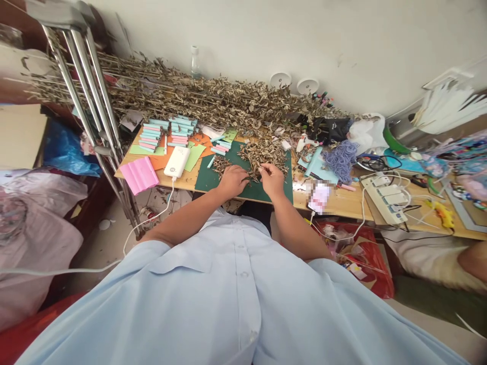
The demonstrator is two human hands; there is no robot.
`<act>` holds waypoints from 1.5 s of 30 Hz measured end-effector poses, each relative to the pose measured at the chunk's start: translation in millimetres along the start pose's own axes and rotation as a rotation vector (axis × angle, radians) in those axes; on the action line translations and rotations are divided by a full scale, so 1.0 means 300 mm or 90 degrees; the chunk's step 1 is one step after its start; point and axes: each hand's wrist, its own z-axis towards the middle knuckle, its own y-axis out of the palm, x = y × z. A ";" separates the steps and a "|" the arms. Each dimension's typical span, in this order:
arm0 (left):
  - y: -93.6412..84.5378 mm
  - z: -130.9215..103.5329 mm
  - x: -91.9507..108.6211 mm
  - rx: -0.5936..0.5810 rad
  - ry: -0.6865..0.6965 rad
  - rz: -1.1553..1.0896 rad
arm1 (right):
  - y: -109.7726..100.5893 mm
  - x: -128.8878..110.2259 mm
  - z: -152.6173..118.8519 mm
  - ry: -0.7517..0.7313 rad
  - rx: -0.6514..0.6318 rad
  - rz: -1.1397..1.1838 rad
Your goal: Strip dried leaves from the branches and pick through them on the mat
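A heap of dry brown leaves (262, 154) lies on a dark green cutting mat (207, 178) at the table's front edge. Over the mat's left half, beside a smaller heap of leaf bits (221, 165), is my left hand (233, 181); its fingers curl downward together, and what is under them is hidden. My right hand (272, 177) is at the front of the big heap, thumb and forefinger pinched on a small dark piece that looks like dried leaf. Blue and pink paper rolls (220, 147) lie at the mat's back left.
Bundles of dried stalks (213, 96) line the wall. A white power bank (177, 161), stacked paper rolls (150, 134) and pink paper (139, 175) sit left. To the right are a phone (318, 197), purple yarn (341, 159) and a power strip (384, 195). Crutches (91, 91) stand left.
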 end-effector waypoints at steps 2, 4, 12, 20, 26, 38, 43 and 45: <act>-0.005 0.024 0.011 0.053 -0.058 -0.068 | 0.012 -0.022 -0.003 0.017 -0.004 0.041; -0.009 0.057 0.014 0.091 -0.120 -0.162 | 0.029 -0.038 -0.007 0.015 -0.008 0.069; -0.012 0.150 -0.021 0.086 -0.227 -0.467 | 0.101 -0.024 0.007 0.074 -0.072 0.195; -0.004 0.143 -0.012 0.072 -0.223 -0.462 | 0.096 -0.040 -0.014 0.049 -0.114 0.194; -0.021 0.135 -0.008 0.047 -0.229 -0.435 | 0.066 -0.066 0.001 0.025 -0.078 0.140; -0.036 0.132 0.033 0.046 -0.249 -0.287 | 0.049 -0.103 0.011 -0.190 -0.038 -0.203; -0.030 0.135 0.035 0.083 -0.241 -0.256 | 0.054 -0.098 0.005 -0.144 -0.019 -0.205; -0.029 0.136 0.026 0.099 -0.256 -0.254 | 0.048 -0.090 0.006 -0.129 -0.009 -0.200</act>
